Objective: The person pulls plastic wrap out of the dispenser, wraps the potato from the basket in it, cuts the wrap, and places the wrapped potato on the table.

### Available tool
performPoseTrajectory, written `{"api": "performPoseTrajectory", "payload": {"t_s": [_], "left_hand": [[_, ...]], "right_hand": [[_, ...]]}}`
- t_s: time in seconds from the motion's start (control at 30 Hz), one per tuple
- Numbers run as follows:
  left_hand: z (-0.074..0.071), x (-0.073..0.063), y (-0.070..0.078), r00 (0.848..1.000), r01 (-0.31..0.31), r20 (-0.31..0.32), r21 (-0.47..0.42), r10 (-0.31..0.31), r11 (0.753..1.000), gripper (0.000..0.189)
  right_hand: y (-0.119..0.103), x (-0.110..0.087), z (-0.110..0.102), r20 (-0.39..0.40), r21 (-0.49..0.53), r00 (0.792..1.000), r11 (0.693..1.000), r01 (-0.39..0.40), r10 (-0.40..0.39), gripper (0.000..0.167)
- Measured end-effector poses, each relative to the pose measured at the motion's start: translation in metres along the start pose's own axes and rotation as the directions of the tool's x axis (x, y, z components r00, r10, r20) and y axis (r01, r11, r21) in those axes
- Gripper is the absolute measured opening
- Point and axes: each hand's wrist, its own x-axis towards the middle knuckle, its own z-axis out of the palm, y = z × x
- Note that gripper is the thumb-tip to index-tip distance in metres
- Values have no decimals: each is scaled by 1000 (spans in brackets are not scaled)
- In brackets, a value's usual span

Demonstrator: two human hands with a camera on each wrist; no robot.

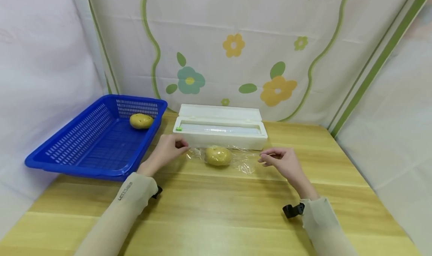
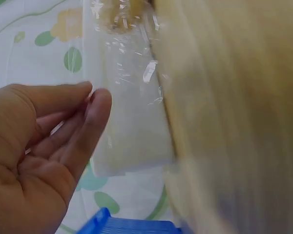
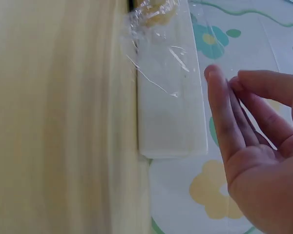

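Soft, even light glints off the plastic film (image 1: 245, 167); wrist-view tabletop (image 2: 234, 107) seems blurred.

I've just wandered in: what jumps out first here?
The big blue basket at the table's left, with one potato inside. Then, mid-table, a second potato in shiny clear film, between the left hand and right hand. Just behind stands an open white box.

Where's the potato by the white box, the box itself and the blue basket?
Potato by the box (image 1: 218, 156): head view, its middle.
White box (image 1: 221, 138): head view, front wall.
Blue basket (image 1: 75, 169): head view, near rim.
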Motion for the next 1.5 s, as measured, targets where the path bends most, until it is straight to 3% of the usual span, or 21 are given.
{"api": "performPoseTrajectory", "payload": {"t_s": [0.1, 0.2, 0.37, 0.53, 0.7, 0.87, 1.13, 1.33, 1.5], "left_hand": [[1, -6, -5, 1000, 5, 9, 6, -5, 1000, 4], [2, -8, -7, 999, -32, 27, 28, 31, 999, 4], [1, -4, -7, 994, -104, 53, 89, 99, 991, 3], [2, -2, -11, 989, -121, 99, 138, 108, 983, 8], [5, -2, -13, 985, -120, 143, 179, 94, 977, 12], [4, -5, -11, 989, -98, 130, 239, 68, 966, 11], [-3, -5, -8, 987, -108, 148, 315, 64, 943, 13], [5, 8, 0, 964, -176, 254, 404, 75, 898, 25], [15, 13, -2, 938, -191, 344, 401, 46, 896, 33]], "right_hand": [[3, -3, 5, 42, 98, 999, 995, 4, -8, 29], [4, -6, 6, 70, 120, 997, 992, 33, -42, 26], [7, -6, -1, 38, -35, 997, 998, 61, -60, 17], [11, -6, -2, 11, -215, 999, 975, 54, -53, 10], [10, -4, 0, 49, -364, 995, 926, 97, -85, 7], [7, 0, 0, 106, -493, 991, 861, 124, -82, 14], [1, 32, 6, 205, -608, 978, 778, 156, -35, 19], [4, 53, 14, 269, -679, 963, 711, 181, 11, 29], [6, 62, 23, 344, -693, 939, 676, 252, 3, 36]]}}
